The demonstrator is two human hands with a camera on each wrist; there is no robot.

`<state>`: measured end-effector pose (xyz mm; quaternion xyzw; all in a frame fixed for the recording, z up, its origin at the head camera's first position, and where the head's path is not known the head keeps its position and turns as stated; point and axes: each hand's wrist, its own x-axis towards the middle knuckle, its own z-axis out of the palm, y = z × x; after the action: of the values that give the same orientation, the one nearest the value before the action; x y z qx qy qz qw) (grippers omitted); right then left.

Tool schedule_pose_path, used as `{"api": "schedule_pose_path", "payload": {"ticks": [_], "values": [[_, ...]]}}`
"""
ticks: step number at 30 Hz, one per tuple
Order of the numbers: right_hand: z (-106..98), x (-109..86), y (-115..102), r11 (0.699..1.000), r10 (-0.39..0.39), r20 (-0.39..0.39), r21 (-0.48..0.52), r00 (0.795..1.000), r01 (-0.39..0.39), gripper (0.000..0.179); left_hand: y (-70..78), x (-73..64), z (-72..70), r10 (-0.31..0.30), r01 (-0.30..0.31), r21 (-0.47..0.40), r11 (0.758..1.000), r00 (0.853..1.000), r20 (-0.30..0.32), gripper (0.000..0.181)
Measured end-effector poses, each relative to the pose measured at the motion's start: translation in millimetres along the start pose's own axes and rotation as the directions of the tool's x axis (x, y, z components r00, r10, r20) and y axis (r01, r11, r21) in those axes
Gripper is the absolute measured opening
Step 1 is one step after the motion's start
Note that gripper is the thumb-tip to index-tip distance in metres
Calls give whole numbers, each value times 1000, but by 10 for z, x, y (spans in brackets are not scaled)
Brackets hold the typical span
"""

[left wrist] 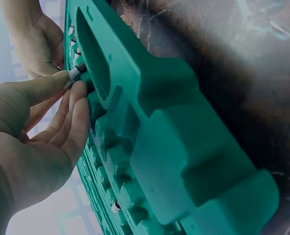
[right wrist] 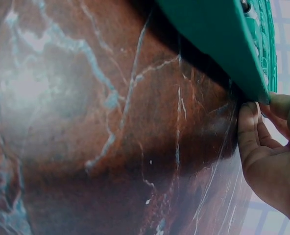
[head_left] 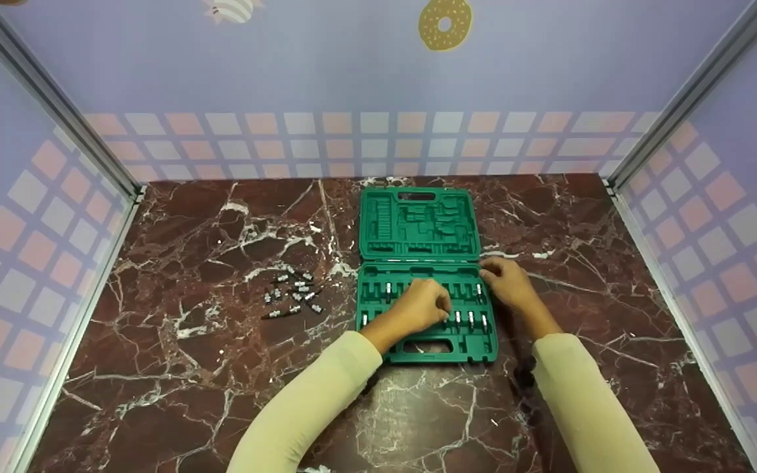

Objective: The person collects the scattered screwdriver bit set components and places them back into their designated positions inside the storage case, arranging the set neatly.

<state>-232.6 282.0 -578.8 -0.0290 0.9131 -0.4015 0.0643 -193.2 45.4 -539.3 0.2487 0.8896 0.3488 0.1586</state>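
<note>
A green plastic tool case lies unfolded on the table, its moulded lid laid back. My left hand is over the lower tray and pinches a small silver-and-black bit socket between thumb and fingers, at the slots near the handle. My right hand grips the right edge of the case near the hinge, its thumb and fingers at the rim in the right wrist view. Several bit sockets sit in tray slots, one at upper left. My left hand hides the middle slots.
Several loose bit sockets lie in a scattered pile on the dark marbled table, left of the case. Patterned walls enclose the table at the back and both sides.
</note>
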Motion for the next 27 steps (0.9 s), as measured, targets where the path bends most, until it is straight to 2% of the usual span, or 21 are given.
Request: {"api": "schedule_pose_path", "payload": {"ticks": [8, 15, 27], "values": [[-6, 0, -5, 1000, -17, -5, -3, 1000, 17, 29, 19, 13, 12, -28, 29, 59, 998, 1000, -10, 6], [0, 8, -9, 1000, 14, 6, -15, 1000, -14, 30, 10, 37, 16, -42, 43, 68, 997, 999, -15, 21], [3, 9, -23, 1000, 17, 8, -8, 1000, -16, 30, -37, 104, 26, -104, 104, 45, 994, 994, -17, 16]]}}
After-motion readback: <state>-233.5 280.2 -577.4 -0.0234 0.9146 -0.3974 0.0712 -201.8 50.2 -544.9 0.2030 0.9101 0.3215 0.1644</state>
